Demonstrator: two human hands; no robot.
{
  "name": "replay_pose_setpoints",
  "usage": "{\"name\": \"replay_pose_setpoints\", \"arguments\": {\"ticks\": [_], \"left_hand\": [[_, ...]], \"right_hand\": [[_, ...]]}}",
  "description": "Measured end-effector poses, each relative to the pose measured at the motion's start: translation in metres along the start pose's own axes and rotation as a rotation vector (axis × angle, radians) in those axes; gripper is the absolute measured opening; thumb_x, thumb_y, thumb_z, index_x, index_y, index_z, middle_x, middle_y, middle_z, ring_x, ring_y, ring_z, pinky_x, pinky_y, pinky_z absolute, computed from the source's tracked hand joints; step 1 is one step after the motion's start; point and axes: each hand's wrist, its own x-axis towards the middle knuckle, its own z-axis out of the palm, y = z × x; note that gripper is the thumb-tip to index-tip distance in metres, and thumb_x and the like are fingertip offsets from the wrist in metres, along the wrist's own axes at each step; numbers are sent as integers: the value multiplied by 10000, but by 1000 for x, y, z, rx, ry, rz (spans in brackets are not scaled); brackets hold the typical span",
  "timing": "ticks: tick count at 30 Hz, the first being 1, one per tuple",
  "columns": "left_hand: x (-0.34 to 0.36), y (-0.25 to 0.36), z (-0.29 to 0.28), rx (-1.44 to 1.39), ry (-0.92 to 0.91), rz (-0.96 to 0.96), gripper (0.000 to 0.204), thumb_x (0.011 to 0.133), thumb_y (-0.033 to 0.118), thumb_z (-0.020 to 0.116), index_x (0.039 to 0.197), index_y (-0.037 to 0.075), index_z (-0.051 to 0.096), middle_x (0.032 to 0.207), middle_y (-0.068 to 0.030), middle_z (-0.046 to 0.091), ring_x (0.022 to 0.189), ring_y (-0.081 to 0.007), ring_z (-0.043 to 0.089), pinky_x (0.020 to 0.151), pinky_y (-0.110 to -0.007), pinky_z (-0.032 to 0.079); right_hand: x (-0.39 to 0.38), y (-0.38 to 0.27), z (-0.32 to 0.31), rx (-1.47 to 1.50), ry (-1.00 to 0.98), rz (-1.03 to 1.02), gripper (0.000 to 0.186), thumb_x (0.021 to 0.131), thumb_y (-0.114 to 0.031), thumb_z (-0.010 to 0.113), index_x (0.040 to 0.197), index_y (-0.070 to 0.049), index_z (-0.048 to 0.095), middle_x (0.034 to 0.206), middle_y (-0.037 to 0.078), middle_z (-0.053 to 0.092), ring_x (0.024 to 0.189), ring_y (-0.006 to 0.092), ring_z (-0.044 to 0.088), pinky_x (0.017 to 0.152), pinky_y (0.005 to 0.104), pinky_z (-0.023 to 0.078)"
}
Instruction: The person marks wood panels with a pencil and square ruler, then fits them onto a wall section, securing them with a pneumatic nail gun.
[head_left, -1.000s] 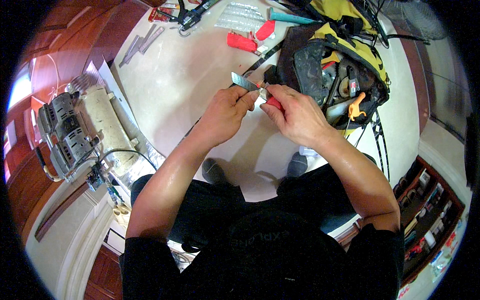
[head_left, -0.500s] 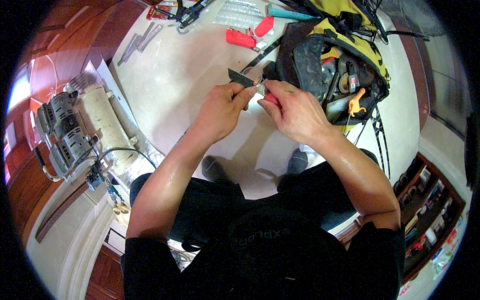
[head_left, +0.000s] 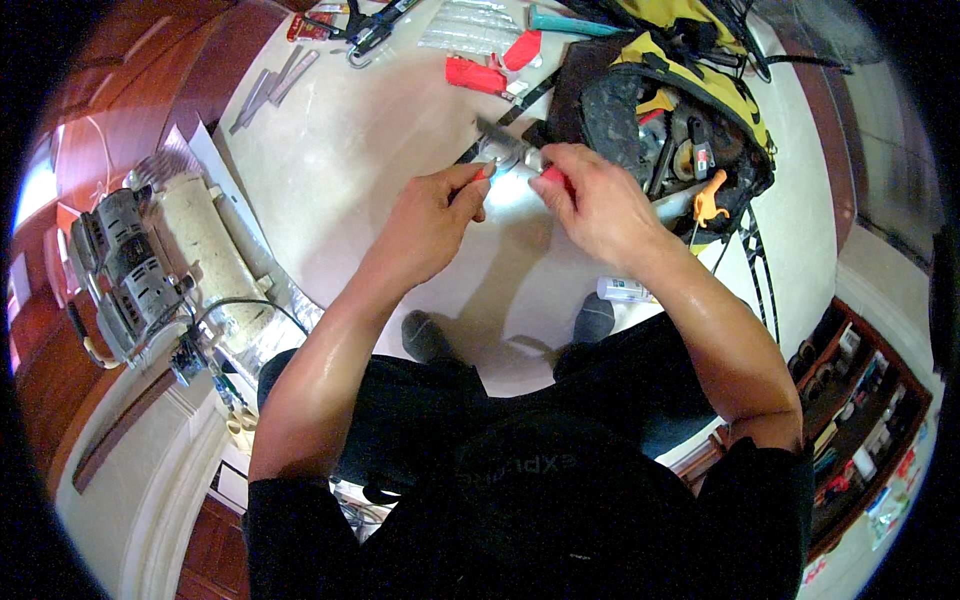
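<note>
My left hand (head_left: 432, 218) is closed around a small item (head_left: 485, 172) with a red part and a pale blue part, too small to name. My right hand (head_left: 600, 207) is wrapped around a red-handled tool (head_left: 555, 175). Beyond the two hands, a blurred grey metal blade (head_left: 502, 137) angles up and to the left; whether it joins the red handle I cannot tell. A bright patch shows between my hands. Just right of them sits an open black-and-yellow tool bag (head_left: 620, 100) with tools inside, among them an orange-handled clamp (head_left: 710, 200).
A silver machine (head_left: 125, 275) and cream cylinder (head_left: 208, 260) lie at left. On the pale floor (head_left: 340, 170) are metal strips (head_left: 282, 82), a black tool (head_left: 372, 32), red pieces (head_left: 475, 72) and a teal tool (head_left: 570, 22). A white container (head_left: 622, 289) lies near my right foot.
My hands have moved apart, the left down and leftward, the right slightly up. The blade, earlier at my left fingertips, is now higher, blurred and further right, and a gap has opened.
</note>
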Motion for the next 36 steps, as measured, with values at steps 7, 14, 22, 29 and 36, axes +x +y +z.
{"name": "replay_pose_setpoints", "arguments": {"ticks": [7, 14, 22, 29, 36], "left_hand": [[3, -16, 0, -128, -85, -10, 343, 1045, 305, 569, 1156, 24, 733, 707, 6, 544, 651, -90, 472, 593, -280, 389], [-1, 7, -5, -12, -104, 14, 363, 1028, 289, 598, 1069, -61, 681, 795, -169, 669, 767, -194, 618, 728, -385, 497], [0, 9, -2, 7, 7, 84, 364, 1040, 306, 585, 1089, -31, 714, 729, -158, 643, 665, -221, 601, 661, -391, 489], [0, 2, 2, -182, -7, 30, 417, 1083, 349, 516, 910, 19, 705, 677, 16, 562, 604, -91, 471, 556, -286, 388], [1, -9, 0, -216, -147, 31, 417, 1056, 382, 529, 884, 40, 696, 691, 33, 533, 605, -76, 437, 542, -266, 338]], "right_hand": [[-2, -11, 6, 47, -95, -100, 305, 980, -290, 633, 1152, -39, 611, 1032, 195, 635, 933, 431, 657, 807, 507, 548], [-2, -13, 4, 48, -59, -109, 296, 973, -284, 641, 1129, -34, 610, 1008, 198, 634, 919, 440, 655, 797, 515, 548], [0, -19, -2, -10, -4, -66, 288, 980, -289, 636, 1101, -29, 609, 981, 197, 639, 894, 440, 661, 777, 519, 551], [1, -3, 2, 44, 44, -71, 288, 976, -277, 643, 1116, -27, 615, 995, 192, 639, 905, 425, 664, 782, 498, 558], [-4, -14, 4, 114, -44, -135, 272, 958, -249, 663, 1097, -21, 609, 1003, 200, 636, 903, 431, 656, 776, 496, 551]]}}
